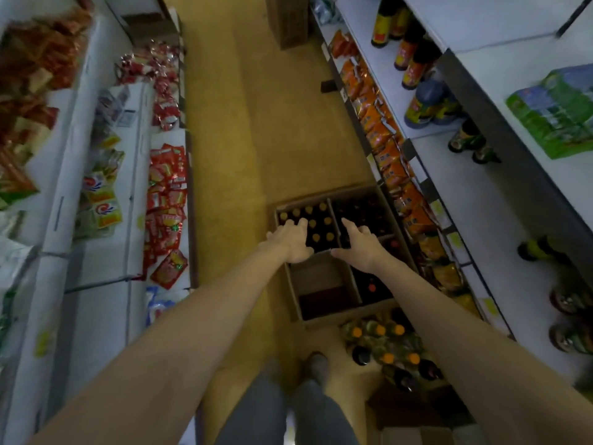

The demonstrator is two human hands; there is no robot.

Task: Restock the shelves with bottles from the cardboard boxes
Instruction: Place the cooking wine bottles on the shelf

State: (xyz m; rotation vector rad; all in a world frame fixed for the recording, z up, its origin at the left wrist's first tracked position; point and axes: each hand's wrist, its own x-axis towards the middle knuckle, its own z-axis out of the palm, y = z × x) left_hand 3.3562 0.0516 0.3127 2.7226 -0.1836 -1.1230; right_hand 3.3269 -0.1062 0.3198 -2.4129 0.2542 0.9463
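Note:
An open cardboard box (353, 191) on the aisle floor holds dark bottles with yellow caps (321, 221) in its left half and darker bottles in its right half. My left hand (290, 240) hovers over the yellow-capped bottles with fingers spread, gripping nothing. My right hand (359, 245) reaches over the box's middle divider, fingers extended and empty. A nearer box (296, 297) is mostly hollow, with a red-capped bottle (371, 287) in its right part. Dark bottles with red-yellow labels (412, 64) stand on the white shelf (481, 200) at right.
Orange-capped bottles (385, 343) sit in another box by my foot (317, 367). Orange snack packets (378, 123) line the low right shelf. Red packets (167, 194) fill the left shelves. A tall cardboard box (288, 20) stands far down the yellow floor.

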